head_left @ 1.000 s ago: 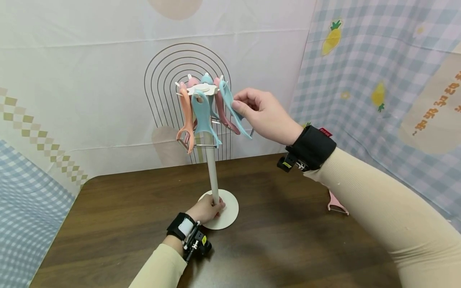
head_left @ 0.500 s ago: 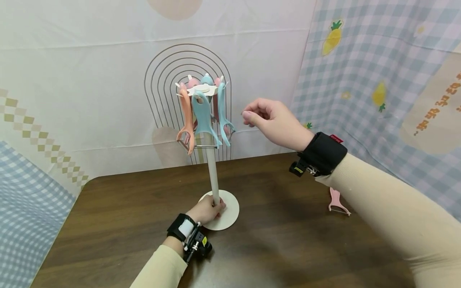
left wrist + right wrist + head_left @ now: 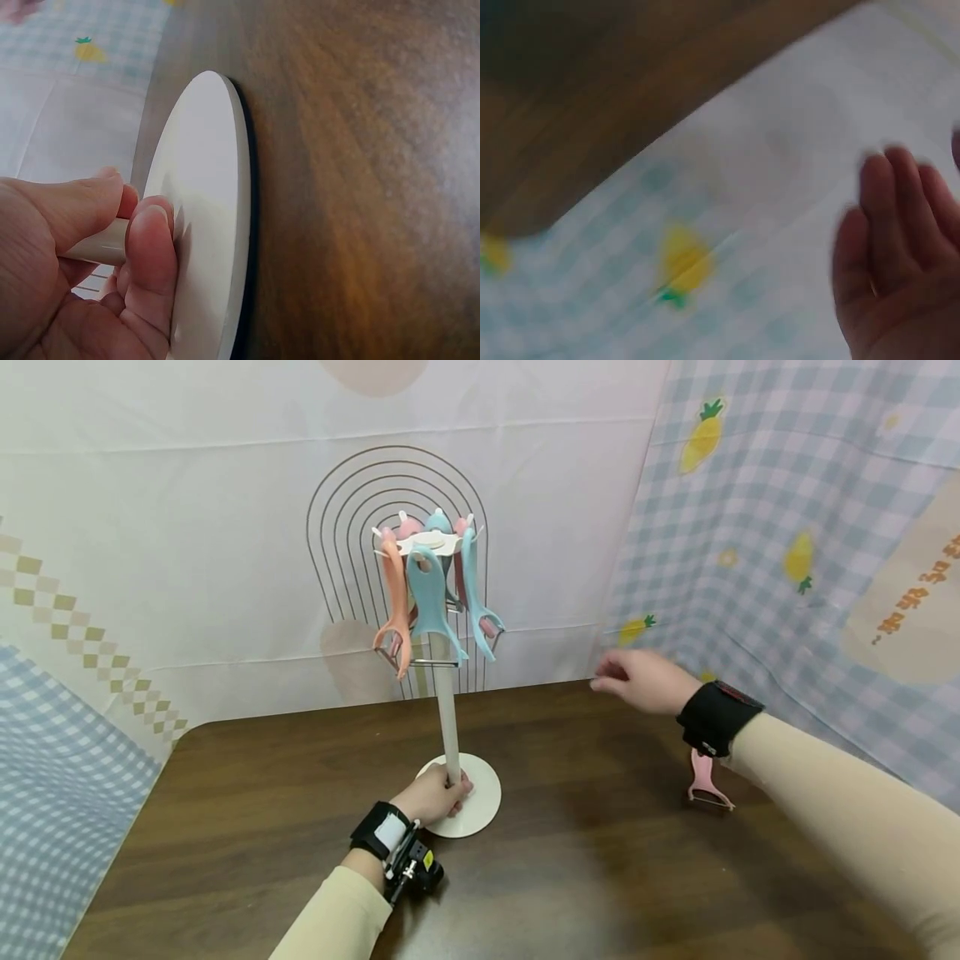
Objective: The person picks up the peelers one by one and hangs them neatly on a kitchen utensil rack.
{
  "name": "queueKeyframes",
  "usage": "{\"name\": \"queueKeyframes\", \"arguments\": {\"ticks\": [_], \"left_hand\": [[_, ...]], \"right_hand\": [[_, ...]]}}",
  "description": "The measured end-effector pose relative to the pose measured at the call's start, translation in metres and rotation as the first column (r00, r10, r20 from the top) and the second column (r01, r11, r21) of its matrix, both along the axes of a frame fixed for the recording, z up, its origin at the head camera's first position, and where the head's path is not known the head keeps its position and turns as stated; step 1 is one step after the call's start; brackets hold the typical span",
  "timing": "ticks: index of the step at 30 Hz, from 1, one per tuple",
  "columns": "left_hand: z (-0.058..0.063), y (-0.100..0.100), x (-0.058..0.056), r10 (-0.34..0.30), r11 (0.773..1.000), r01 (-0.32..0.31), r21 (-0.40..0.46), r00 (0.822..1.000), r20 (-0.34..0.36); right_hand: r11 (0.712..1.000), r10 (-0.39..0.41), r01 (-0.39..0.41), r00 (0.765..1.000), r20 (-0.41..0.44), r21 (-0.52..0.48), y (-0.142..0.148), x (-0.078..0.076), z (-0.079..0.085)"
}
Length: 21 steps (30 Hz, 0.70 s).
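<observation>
My left hand (image 3: 432,796) grips the pole of a white stand (image 3: 447,718) low down, just above its round base (image 3: 483,793). The left wrist view shows thumb and fingers (image 3: 150,247) curled round the pole. Several peelers hang from the stand's top: an orange peeler (image 3: 396,602), a blue peeler (image 3: 430,593) in front and another blue peeler (image 3: 472,585) at the right, with pink and blue ones partly hidden behind. My right hand (image 3: 647,680) is in the air right of the stand, holding nothing, fingers loosely bent. A pink peeler (image 3: 702,777) lies on the table below the right wrist.
The brown wooden table (image 3: 285,827) ends at a white cloth backdrop (image 3: 187,568) behind the stand. A blue checked cloth (image 3: 787,635) hangs along the right side.
My right hand let go of the right-hand blue peeler, which now hangs straighter on the stand, and moved right and down. The left hand has kept its hold on the pole.
</observation>
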<state>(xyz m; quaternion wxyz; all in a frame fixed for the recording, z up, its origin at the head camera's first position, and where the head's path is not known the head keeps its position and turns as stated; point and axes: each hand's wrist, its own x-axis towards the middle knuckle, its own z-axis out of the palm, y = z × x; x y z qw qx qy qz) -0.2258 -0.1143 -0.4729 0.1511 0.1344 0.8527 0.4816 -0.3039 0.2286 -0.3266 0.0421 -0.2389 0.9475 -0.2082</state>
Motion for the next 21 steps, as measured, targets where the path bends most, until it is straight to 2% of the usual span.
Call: {"name": "queueKeyframes", "arguments": {"ticks": [4,9,14,21], "left_hand": [[0.000,0.001,0.000,-0.003,1.000,0.003,0.006,1.000,0.003],[-0.001,0.001,-0.001,-0.004,1.000,0.004,0.005,1.000,0.001],[0.000,0.001,0.000,-0.006,1.000,0.005,0.010,1.000,0.004],[0.000,0.000,-0.001,-0.001,1.000,0.001,0.005,1.000,0.009]], "right_hand": [[0.987,-0.004,-0.012,0.995,0.096,0.160,0.037,-0.004,-0.025],[0.963,-0.069,0.019,0.982,0.174,0.270,0.072,-0.003,-0.043],[0.945,-0.111,0.038,0.972,0.208,0.326,0.099,0.000,-0.056],[0.931,-0.171,0.060,0.944,0.282,0.361,0.132,-0.002,-0.086]]}}
